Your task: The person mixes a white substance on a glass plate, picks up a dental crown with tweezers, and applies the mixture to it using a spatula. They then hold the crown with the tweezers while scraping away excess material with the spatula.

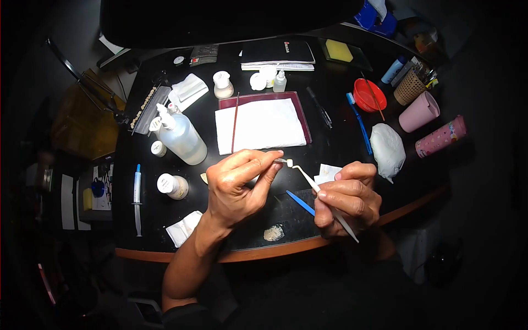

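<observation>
Pinched between the thumb and fingers of my left hand (242,181) is the end of a small metal holder (281,160), mostly hidden by the fingertips. A tiny cream-coloured tooth crown (290,163) sits at its tip. My right hand (352,201) is closed around a slim white-handled dental instrument (312,182), pen-like, its bent tip right beside the crown. Both hands are over the front of the dark table. A blue stick-like tool (300,202) slants beneath my right hand, one end hidden behind the fingers.
Behind the hands a white cloth (264,118) covers a maroon tray, with a thin brush (235,124) across it. Left stand a spray bottle (184,140), powder jars (172,186) and a syringe (137,201). Right are a red bowl (367,93), toothbrush (360,124) and pink cup (419,112).
</observation>
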Motion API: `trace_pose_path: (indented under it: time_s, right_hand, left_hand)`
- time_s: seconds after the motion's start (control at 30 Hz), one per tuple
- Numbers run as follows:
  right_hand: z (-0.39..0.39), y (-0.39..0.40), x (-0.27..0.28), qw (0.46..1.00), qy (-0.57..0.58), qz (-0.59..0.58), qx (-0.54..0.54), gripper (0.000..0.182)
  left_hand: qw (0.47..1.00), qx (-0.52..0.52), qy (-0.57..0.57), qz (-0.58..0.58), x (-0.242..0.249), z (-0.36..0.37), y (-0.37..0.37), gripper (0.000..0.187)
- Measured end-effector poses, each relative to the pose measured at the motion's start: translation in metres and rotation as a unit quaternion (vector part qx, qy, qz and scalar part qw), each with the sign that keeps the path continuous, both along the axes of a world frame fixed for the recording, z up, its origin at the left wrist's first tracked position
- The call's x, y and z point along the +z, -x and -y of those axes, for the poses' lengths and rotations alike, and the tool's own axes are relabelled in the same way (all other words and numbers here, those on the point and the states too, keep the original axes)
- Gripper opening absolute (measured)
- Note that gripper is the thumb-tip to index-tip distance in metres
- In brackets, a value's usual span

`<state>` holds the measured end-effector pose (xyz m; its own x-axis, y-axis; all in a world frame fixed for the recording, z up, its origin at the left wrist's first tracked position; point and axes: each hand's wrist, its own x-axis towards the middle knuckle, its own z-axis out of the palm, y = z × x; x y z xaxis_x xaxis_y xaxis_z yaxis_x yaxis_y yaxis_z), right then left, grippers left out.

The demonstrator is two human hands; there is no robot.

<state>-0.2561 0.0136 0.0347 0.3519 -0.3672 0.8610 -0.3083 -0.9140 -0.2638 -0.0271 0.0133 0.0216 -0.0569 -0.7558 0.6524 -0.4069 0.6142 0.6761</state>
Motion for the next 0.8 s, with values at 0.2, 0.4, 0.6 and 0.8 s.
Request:
trace_pose_path:
  time_s: [0.2,0.4,0.6,0.8]
  right_hand:
    - [0.0028,-0.0002,-0.0022,1.000,-0.001,-0.007,-0.002,0.025]
    - [0.0028,-0.0007,-0.0039,1.000,0.009,0.003,-0.001,0.025]
    - [0.0036,0.0006,-0.0020,1.000,-0.002,-0.013,-0.004,0.028]
    - [0.0031,0.0001,-0.0031,1.000,0.002,-0.011,0.000,0.028]
  left_hand:
    - [1.000,-0.003,-0.004,0.000,-0.0033,0.0002,0.0003,0.022]
    - [1.000,-0.004,-0.008,0.007,-0.0023,-0.0002,-0.0004,0.022]
    - [1.000,-0.002,-0.005,0.007,-0.0020,0.0002,-0.0003,0.021]
    - [1.000,0.002,-0.006,0.013,-0.0025,0.0001,-0.0003,0.021]
